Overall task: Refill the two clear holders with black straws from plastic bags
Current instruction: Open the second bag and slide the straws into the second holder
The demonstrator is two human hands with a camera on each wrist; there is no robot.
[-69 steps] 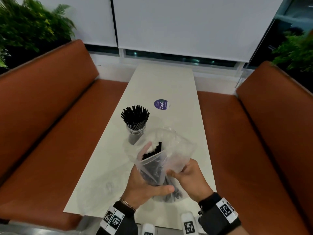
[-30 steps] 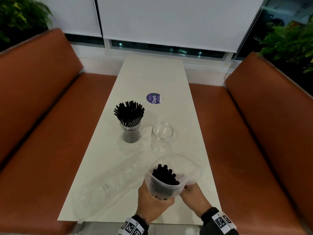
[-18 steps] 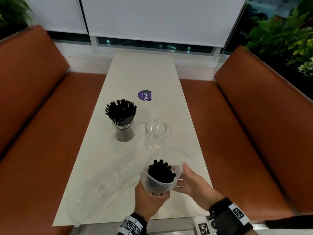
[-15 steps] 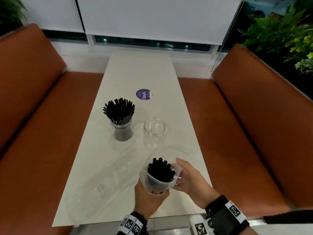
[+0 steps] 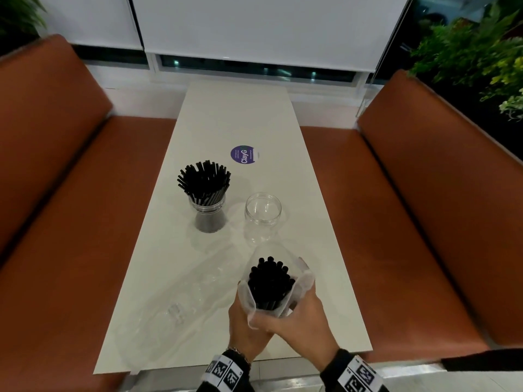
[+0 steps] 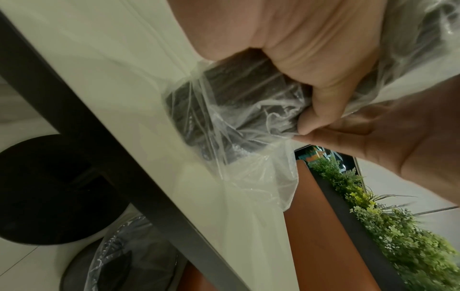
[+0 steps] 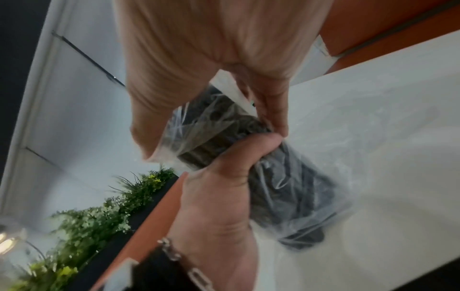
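Straws (image 5: pixel 270 284) in their bag (image 5: pixel 304 281): right hand (image 5: pixel 304 321) has now joined left hand (image 5: pixel 246 323), both grips clasping it.

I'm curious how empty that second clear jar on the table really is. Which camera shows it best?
The head view: the empty clear holder stands upright and open beside the filled holder. Neither wrist view shows it; both are filled by the hands gripping the bag of straws.
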